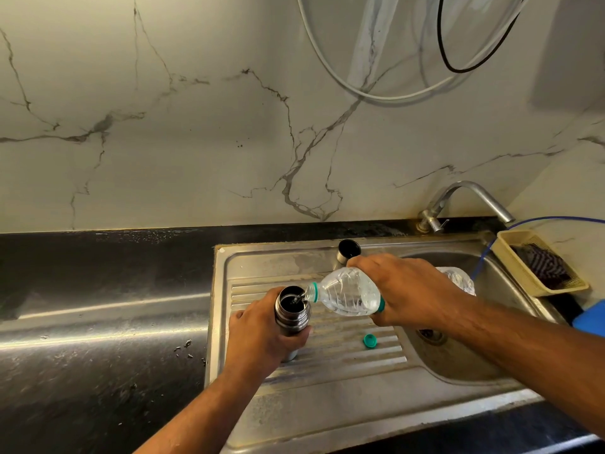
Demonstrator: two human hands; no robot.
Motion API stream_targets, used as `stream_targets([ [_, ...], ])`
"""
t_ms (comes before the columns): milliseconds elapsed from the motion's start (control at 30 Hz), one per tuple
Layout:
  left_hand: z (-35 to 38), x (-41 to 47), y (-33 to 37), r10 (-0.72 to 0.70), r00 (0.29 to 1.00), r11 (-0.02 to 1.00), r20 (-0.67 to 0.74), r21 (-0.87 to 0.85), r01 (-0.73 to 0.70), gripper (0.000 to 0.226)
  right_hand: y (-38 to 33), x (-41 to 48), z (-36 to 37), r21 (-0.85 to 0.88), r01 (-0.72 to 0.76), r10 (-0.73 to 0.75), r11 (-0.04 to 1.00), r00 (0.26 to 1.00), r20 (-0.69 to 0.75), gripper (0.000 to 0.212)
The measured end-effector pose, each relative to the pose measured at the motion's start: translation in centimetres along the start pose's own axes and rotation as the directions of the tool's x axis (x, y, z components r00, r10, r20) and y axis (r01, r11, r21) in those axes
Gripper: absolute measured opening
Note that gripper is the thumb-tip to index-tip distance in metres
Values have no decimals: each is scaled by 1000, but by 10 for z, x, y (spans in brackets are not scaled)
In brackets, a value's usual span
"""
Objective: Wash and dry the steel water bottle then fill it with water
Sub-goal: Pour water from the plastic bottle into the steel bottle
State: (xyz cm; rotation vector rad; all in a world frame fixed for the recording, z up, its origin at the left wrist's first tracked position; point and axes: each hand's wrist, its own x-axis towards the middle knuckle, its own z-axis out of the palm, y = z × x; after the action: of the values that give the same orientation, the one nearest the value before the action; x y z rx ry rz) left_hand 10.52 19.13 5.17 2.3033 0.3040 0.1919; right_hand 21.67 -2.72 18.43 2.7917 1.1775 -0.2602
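Pouring from teal-collared plastic bottle [347,294] into steel water bottle [292,310].

Steel bottle [292,306] base — behind left hand [262,335]

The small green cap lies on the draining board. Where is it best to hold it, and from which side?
Pinch the green cap by its round side wall, thumb and finger opposite, coming straight down. It lies low on the ridged draining board, clear of the steel water bottle, so probably only the top is open to fingers.
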Motion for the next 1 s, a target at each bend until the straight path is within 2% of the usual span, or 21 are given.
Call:
stream_targets([
  [1000,-1,-2,3,-15,1000,1000,-5,3,15,74,-3,-2,-9,-32,-7,7,999,1000,1,93],
])
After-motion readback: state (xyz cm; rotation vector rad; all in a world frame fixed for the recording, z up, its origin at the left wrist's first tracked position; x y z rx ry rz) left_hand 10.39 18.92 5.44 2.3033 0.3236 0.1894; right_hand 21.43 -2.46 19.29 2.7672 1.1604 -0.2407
